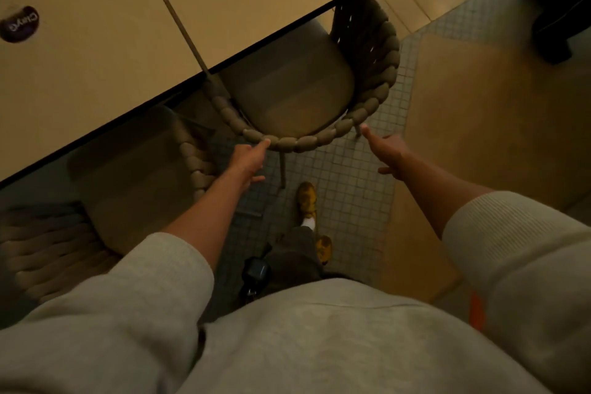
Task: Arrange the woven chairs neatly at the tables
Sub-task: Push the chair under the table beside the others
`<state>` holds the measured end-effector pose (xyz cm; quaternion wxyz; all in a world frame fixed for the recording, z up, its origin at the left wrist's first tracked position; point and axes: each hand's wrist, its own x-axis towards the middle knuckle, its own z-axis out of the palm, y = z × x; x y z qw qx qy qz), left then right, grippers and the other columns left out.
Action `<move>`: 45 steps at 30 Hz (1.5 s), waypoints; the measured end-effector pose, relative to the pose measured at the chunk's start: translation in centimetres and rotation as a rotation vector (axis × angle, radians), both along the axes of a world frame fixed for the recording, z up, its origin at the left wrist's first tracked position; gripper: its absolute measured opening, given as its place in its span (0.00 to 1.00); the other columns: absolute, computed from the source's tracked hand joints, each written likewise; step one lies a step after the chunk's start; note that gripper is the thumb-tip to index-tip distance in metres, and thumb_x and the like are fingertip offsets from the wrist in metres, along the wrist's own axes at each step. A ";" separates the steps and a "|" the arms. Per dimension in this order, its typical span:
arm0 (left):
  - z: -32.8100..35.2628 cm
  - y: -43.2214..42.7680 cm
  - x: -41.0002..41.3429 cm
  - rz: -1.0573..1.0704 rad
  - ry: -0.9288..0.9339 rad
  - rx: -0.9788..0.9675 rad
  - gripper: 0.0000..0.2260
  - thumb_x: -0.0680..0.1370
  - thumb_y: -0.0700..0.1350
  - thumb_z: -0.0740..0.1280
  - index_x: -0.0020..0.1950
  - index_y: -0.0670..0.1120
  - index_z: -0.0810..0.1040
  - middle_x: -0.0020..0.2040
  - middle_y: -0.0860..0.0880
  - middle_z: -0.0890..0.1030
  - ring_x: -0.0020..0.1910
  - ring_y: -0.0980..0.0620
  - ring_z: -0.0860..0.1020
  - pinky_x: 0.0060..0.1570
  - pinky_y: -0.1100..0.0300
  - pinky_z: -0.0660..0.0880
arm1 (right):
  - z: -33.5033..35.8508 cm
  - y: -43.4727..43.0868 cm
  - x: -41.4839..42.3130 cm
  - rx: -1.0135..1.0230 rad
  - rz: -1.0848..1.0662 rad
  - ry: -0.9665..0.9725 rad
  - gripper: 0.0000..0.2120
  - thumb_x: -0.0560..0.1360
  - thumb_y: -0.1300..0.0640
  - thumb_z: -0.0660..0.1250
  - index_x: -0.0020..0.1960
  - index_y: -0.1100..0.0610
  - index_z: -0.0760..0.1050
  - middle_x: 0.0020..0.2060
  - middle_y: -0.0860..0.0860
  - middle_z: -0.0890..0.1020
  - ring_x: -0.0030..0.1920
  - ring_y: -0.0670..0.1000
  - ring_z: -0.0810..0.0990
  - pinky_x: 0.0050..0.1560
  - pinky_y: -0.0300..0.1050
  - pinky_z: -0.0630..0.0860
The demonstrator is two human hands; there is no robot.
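While the straight-fingered left hand (pixel 248 163) and right hand (pixel 388 152) merely touch the woven chair (pixel 319 137), gripping nothing, push evenly toward eleven o'clock.

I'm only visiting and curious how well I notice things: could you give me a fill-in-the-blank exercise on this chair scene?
The left hand and right hand reach to the braided back of the brown woven chair, tucked partly under the pale beige ____. The person's shoes are ____. The floor has small square ____.
Missing words: table; yellow; tiles.
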<state>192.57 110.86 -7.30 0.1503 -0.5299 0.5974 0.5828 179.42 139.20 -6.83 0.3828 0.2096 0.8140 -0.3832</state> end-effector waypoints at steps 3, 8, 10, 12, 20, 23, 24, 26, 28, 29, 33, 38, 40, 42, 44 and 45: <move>-1.0 0.1 -2.6 0.051 -0.032 0.004 0.31 0.78 0.58 0.70 0.76 0.45 0.67 0.69 0.46 0.74 0.63 0.43 0.77 0.54 0.41 0.82 | -1.0 0.2 -3.6 0.012 -0.010 -0.018 0.60 0.63 0.18 0.66 0.81 0.57 0.61 0.77 0.58 0.69 0.70 0.62 0.74 0.59 0.61 0.81; -2.7 -0.5 -6.5 0.220 -0.132 0.015 0.41 0.76 0.57 0.73 0.82 0.49 0.54 0.76 0.46 0.68 0.67 0.41 0.74 0.48 0.44 0.82 | -1.2 -0.4 -9.8 0.044 0.017 0.012 0.54 0.68 0.21 0.66 0.79 0.59 0.65 0.75 0.58 0.72 0.67 0.62 0.76 0.59 0.60 0.81; -3.1 -0.7 -7.4 0.282 -0.177 0.030 0.42 0.76 0.55 0.73 0.82 0.49 0.53 0.75 0.45 0.68 0.66 0.41 0.74 0.45 0.45 0.80 | -1.3 -0.7 -12.1 0.070 0.039 0.010 0.50 0.72 0.24 0.66 0.80 0.60 0.64 0.76 0.58 0.70 0.69 0.62 0.75 0.60 0.60 0.81; -3.6 -0.9 -8.2 0.303 -0.193 0.035 0.38 0.76 0.53 0.73 0.79 0.48 0.56 0.72 0.45 0.70 0.62 0.42 0.74 0.45 0.45 0.79 | -1.6 -1.1 -14.5 0.102 0.033 0.038 0.51 0.73 0.26 0.67 0.81 0.61 0.61 0.77 0.59 0.69 0.69 0.63 0.75 0.59 0.59 0.81; -6.1 -1.4 -9.7 0.458 -0.215 0.062 0.35 0.72 0.54 0.76 0.74 0.48 0.67 0.67 0.46 0.77 0.50 0.48 0.77 0.34 0.51 0.78 | -3.7 -1.5 -23.4 0.214 0.088 0.139 0.58 0.70 0.26 0.70 0.83 0.61 0.51 0.81 0.61 0.61 0.78 0.66 0.66 0.72 0.67 0.72; -7.5 -0.5 -10.1 0.513 -0.205 0.039 0.34 0.73 0.55 0.74 0.76 0.52 0.66 0.71 0.46 0.72 0.58 0.42 0.78 0.34 0.49 0.79 | -4.7 -1.1 -26.1 0.229 0.130 0.153 0.57 0.71 0.27 0.70 0.83 0.61 0.51 0.81 0.61 0.61 0.78 0.67 0.64 0.74 0.66 0.70; -8.1 -0.1 -10.2 0.552 -0.207 0.032 0.36 0.75 0.53 0.74 0.79 0.53 0.61 0.71 0.47 0.70 0.60 0.41 0.78 0.37 0.45 0.81 | -4.9 -1.0 -27.1 0.236 0.155 0.156 0.56 0.72 0.28 0.70 0.83 0.61 0.50 0.81 0.61 0.60 0.78 0.67 0.64 0.75 0.66 0.69; -9.7 1.0 -10.3 0.656 -0.196 0.028 0.42 0.76 0.48 0.73 0.82 0.54 0.50 0.70 0.50 0.69 0.61 0.41 0.78 0.44 0.38 0.82 | -5.2 -0.7 -28.9 0.249 0.231 0.157 0.56 0.74 0.30 0.70 0.84 0.61 0.46 0.83 0.61 0.57 0.80 0.67 0.62 0.76 0.66 0.67; -11.9 2.1 -10.6 0.739 -0.206 0.032 0.46 0.74 0.46 0.74 0.82 0.57 0.46 0.70 0.49 0.72 0.60 0.41 0.79 0.38 0.37 0.82 | -5.7 -0.3 -30.7 0.264 0.300 0.157 0.55 0.75 0.31 0.69 0.84 0.62 0.45 0.82 0.61 0.57 0.79 0.68 0.62 0.75 0.65 0.68; -11.2 3.1 -11.2 0.768 -0.217 0.015 0.47 0.74 0.45 0.73 0.82 0.58 0.45 0.71 0.47 0.73 0.60 0.39 0.79 0.38 0.36 0.81 | -5.9 -0.2 -31.5 0.267 0.332 0.146 0.55 0.75 0.30 0.69 0.84 0.61 0.46 0.82 0.62 0.59 0.78 0.68 0.63 0.74 0.65 0.70; -13.1 4.6 -11.9 0.799 -0.252 -0.080 0.48 0.71 0.44 0.72 0.82 0.57 0.45 0.71 0.46 0.71 0.66 0.41 0.76 0.58 0.34 0.78 | -7.9 0.5 -34.4 0.265 0.428 0.128 0.57 0.70 0.25 0.68 0.83 0.60 0.51 0.78 0.62 0.64 0.72 0.68 0.72 0.66 0.67 0.76; -13.2 7.0 -12.1 0.882 -0.167 -0.057 0.41 0.77 0.39 0.70 0.80 0.56 0.48 0.68 0.49 0.73 0.62 0.44 0.78 0.54 0.38 0.79 | -8.9 -0.1 -36.0 0.220 0.468 0.091 0.51 0.72 0.28 0.70 0.82 0.55 0.53 0.74 0.62 0.71 0.61 0.61 0.76 0.58 0.59 0.79; -13.0 8.5 -12.4 0.917 -0.156 -0.010 0.39 0.80 0.37 0.66 0.81 0.57 0.46 0.71 0.49 0.72 0.64 0.44 0.77 0.52 0.37 0.80 | -9.3 -0.7 -36.3 0.187 0.444 0.080 0.47 0.74 0.32 0.71 0.81 0.53 0.54 0.73 0.61 0.72 0.66 0.63 0.77 0.64 0.62 0.79; -13.4 10.0 -12.2 0.935 -0.143 0.024 0.36 0.81 0.36 0.64 0.81 0.58 0.49 0.73 0.50 0.72 0.63 0.44 0.78 0.35 0.42 0.82 | -9.5 -1.3 -36.2 0.171 0.413 0.081 0.43 0.77 0.37 0.71 0.81 0.54 0.55 0.73 0.60 0.72 0.68 0.64 0.77 0.65 0.62 0.79; -13.5 11.2 -12.2 0.948 -0.145 0.058 0.34 0.81 0.38 0.65 0.80 0.57 0.53 0.71 0.50 0.75 0.61 0.44 0.79 0.22 0.51 0.78 | -9.8 -1.4 -36.0 0.166 0.386 0.104 0.36 0.82 0.46 0.68 0.82 0.55 0.54 0.74 0.61 0.70 0.71 0.65 0.74 0.64 0.61 0.76; -13.4 11.5 -12.1 0.942 -0.158 0.039 0.33 0.80 0.38 0.66 0.78 0.57 0.54 0.69 0.50 0.75 0.60 0.44 0.80 0.21 0.52 0.78 | -10.0 -1.2 -35.9 0.160 0.378 0.107 0.33 0.83 0.49 0.66 0.81 0.54 0.54 0.74 0.62 0.69 0.71 0.66 0.73 0.64 0.61 0.76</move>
